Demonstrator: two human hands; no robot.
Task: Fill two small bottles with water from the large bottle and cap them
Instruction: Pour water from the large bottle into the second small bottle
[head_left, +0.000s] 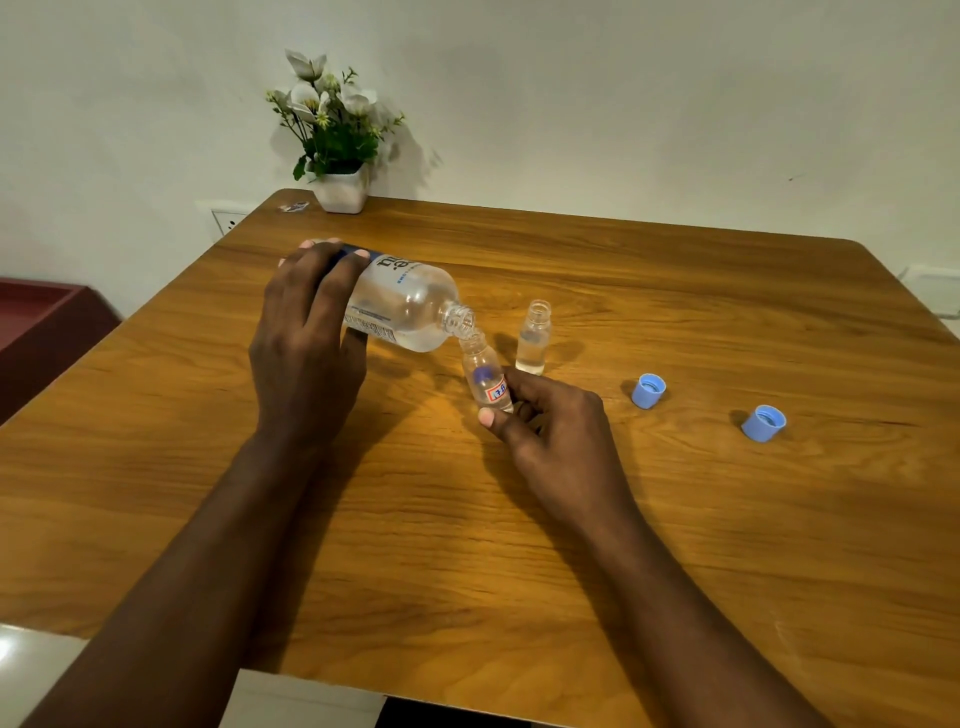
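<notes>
My left hand (306, 332) is wrapped around the back half of the large bottle (400, 306), fingers curled over its blue label, holding it tipped nearly flat above the table (675, 545), left of the middle. Behind it, at the far left corner, I see a white pot of flowers (335, 140) against the wall. The big bottle's open mouth points right and slightly down, meeting the mouth of the first small bottle (485, 376), which leans toward it. My right hand (550, 421) pinches that small bottle low down, thumb in front and fingers behind its base, near the middle of the table. Just beside it, toward the far edge, the second small bottle (535, 338) stands upright and uncapped, with some water in it, touching nothing. Farther right, two blue caps lie open side up: the nearer cap (648, 391) well apart from the bottles, the other cap (763, 423) closer to the right edge.
</notes>
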